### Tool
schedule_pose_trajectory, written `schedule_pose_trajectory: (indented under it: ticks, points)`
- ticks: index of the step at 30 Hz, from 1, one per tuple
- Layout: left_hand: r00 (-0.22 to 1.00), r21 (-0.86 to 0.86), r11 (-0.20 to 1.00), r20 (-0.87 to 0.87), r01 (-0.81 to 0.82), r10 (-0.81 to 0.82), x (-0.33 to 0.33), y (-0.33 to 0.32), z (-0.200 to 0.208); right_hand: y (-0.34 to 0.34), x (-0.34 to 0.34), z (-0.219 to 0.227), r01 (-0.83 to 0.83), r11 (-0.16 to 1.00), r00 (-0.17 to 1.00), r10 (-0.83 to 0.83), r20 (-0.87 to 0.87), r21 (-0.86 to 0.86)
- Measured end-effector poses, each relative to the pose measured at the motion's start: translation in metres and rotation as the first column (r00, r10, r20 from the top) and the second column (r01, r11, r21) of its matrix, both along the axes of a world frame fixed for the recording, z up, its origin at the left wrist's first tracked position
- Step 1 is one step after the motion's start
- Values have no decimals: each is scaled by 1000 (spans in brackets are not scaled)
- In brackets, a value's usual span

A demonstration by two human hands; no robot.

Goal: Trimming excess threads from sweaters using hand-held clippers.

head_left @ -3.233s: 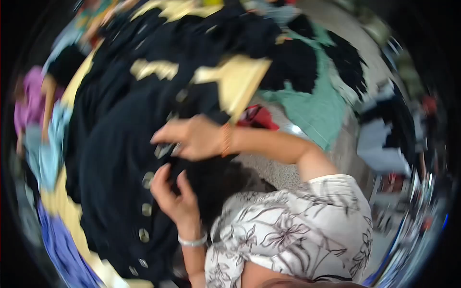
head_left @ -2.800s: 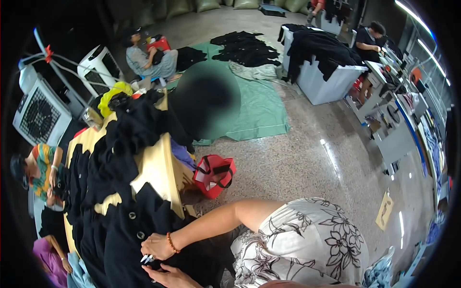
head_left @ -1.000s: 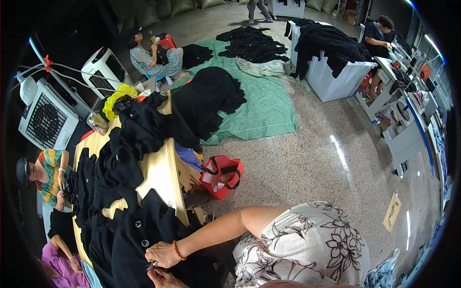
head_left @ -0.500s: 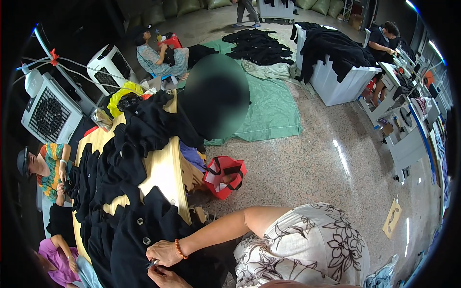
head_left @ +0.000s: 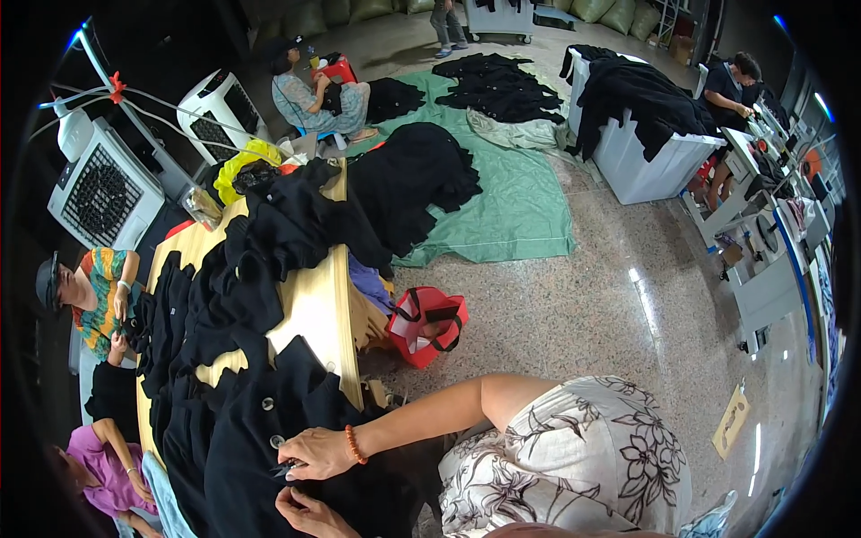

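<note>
A black knit garment (head_left: 238,453) with large round buttons (head_left: 276,441) lies spread at the near end of the wooden table. My right hand (head_left: 316,454), with an orange beaded bracelet at the wrist, is closed around small dark thread snips (head_left: 286,470). Their tips are close to the cloth, just below the lowest visible button. My left hand (head_left: 312,515) rests on the garment at the lower edge, its fingers curled and pinching the cloth. A narrow gap separates the two hands.
More black garments (head_left: 229,300) cover the wooden table (head_left: 314,305). A red bag (head_left: 429,330) stands on the floor beside it. Two people (head_left: 103,291) sit across the table. Beyond lie a green sheet (head_left: 511,202) with black piles and a white bin (head_left: 632,161).
The view has shifted slightly, so the scene sits a little further right. My right hand has drawn away from my left, opening a gap between them. The snips remain in my right hand.
</note>
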State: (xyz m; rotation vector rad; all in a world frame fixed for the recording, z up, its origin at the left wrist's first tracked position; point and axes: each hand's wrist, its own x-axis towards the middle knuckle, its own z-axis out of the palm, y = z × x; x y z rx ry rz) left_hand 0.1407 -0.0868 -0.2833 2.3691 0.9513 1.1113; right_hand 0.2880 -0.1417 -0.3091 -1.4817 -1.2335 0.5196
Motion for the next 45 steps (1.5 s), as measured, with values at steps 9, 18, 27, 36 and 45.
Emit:
schedule_pose_trajectory:
  ticks: [9, 18, 27, 36, 45]
  points:
    - [999, -88, 996, 38, 23, -20, -1, 2, 2, -17, 1, -1, -47, 993, 999, 49, 22, -104]
    - [976, 242, 953, -162, 181, -145, -21, 37, -13, -17, -8, -6, 10, 1000, 995, -9, 101, -8]
    - [993, -414, 907, 116, 75, -29, -19, 36, -20, -24, 5, 7, -82, 989, 988, 97, 122, -125]
    - [981, -531, 840, 194, 114, -11, -27, 34, -19, -2, -13, 15, -126, 949, 928, 215, 304, -287]
    - [984, -562, 818, 177, 122, -26, -21, 35, -10, 9, -11, 18, -84, 954, 899, 198, 391, -289]
